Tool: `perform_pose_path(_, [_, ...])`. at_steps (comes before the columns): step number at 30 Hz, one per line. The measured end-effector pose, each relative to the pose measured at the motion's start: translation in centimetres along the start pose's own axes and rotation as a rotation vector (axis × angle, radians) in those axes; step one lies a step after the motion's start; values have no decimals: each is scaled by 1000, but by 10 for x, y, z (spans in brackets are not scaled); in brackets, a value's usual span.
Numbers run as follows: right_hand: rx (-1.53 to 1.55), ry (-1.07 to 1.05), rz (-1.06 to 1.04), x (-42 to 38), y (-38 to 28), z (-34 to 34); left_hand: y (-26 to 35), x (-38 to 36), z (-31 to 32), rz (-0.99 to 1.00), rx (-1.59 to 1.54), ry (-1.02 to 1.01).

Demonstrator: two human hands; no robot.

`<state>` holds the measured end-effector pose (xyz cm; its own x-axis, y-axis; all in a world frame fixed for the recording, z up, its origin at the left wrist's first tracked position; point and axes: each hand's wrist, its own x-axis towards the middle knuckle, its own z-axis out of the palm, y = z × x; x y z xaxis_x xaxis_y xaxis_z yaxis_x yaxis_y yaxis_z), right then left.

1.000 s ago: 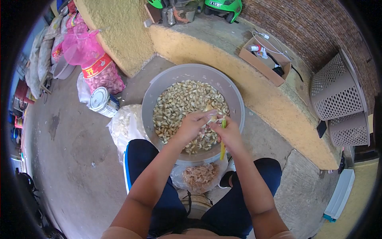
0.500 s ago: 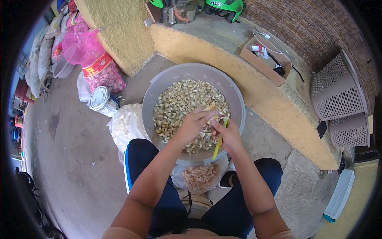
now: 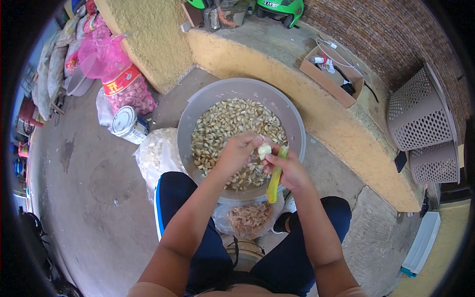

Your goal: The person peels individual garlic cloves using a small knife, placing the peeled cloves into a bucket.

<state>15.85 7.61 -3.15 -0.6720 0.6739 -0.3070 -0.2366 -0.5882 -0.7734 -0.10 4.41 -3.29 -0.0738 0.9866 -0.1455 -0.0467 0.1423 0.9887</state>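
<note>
Many garlic cloves (image 3: 237, 116) lie in the wide grey tub (image 3: 184, 128). The right hand (image 3: 293, 173) has its fingers closed on a yellow-green tool (image 3: 274, 185), and its fingertips hold also one pale garlic piece (image 3: 265, 150). This piece is above the tub, between both hands. The left hand (image 3: 237, 152) has its fingers bent together just beside it; what they pinch, I cannot tell. At the near side of the tub sit brownish peels (image 3: 247, 218) in clear plastic.

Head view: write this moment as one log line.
left hand: at garlic | right hand: holds garlic, yellow handle | garlic: pale, above tub | tub: holds cloves
</note>
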Motion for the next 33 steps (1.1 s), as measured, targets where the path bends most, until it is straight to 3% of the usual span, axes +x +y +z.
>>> perform_pose_path(3, [122,157,18,4,7,6,-8,2,5,158,153,131])
perform_pose_path(7, [-10,262,76,5,10,7,-16,2,6,365,408,207])
perform_pose_path(12, [-169,194,98,6,9,-3,-16,3,7,261,249,160])
perform_pose_path(13, [-102,163,107,6,7,-3,-18,4,6,260,223,175])
perform_pose_path(16, [45,96,97,3,1,0,-8,7,-7,1,214,319])
perform_pose_path(22, [83,112,25,2,-7,1,-5,5,-13,-121,136,200])
perform_pose_path(25, [136,96,52,2,-6,-3,-1,4,-12,-44,104,268])
perform_pose_path(28, [183,61,55,1,-4,-7,-21,10,-17,228,407,409])
perform_pose_path(31, [140,102,39,3,-2,-7,-9,1,-7,38,120,166])
perform_pose_path(33, [40,174,36,3,5,-6,-17,-2,0,188,375,158])
